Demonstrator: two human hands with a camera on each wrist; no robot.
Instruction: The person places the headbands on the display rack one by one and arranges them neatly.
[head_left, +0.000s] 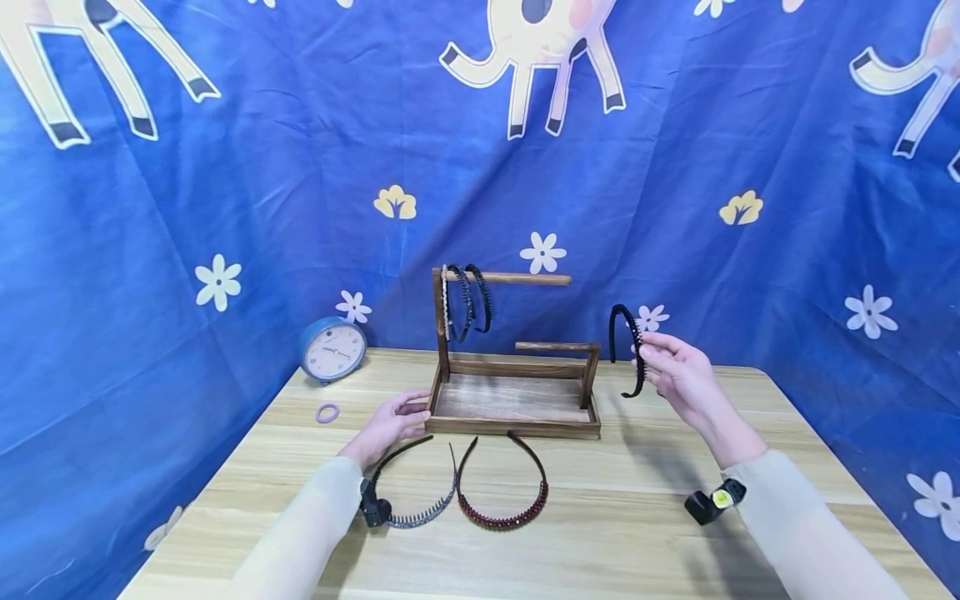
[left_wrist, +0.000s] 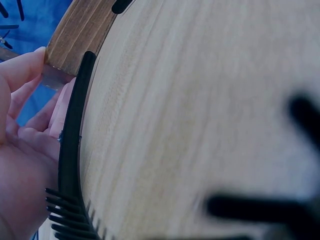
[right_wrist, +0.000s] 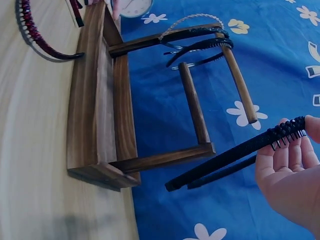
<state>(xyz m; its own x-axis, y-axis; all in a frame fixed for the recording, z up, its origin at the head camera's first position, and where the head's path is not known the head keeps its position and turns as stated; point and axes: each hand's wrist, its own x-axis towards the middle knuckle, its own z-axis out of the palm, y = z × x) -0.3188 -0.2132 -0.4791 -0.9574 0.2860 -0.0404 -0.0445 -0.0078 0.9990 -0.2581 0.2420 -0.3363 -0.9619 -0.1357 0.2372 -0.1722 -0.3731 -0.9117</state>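
My right hand [head_left: 681,375] pinches a black headband [head_left: 636,358] with comb teeth and small beads, holding it up right of the wooden rack [head_left: 517,428]. In the right wrist view the headband's two ends point toward the rack's lower bar [right_wrist: 194,102]. My left hand [head_left: 393,429] holds the rack's left front corner, thumb and fingers at its edge. Three headbands [head_left: 483,304] hang at the left part of the upper bar [head_left: 528,279], one pale and braided, two dark. Close to the left wrist lies a headband with grey teeth [head_left: 423,515], its black arm [left_wrist: 72,135] beside the left palm.
A dark red beaded headband [head_left: 504,523] lies on the table [head_left: 600,542] in front of the rack. At the back left stands a blue round clock [head_left: 333,350], with a purple ring [head_left: 327,413] before it. Blue patterned cloth [head_left: 300,208] surrounds the table's back and sides.
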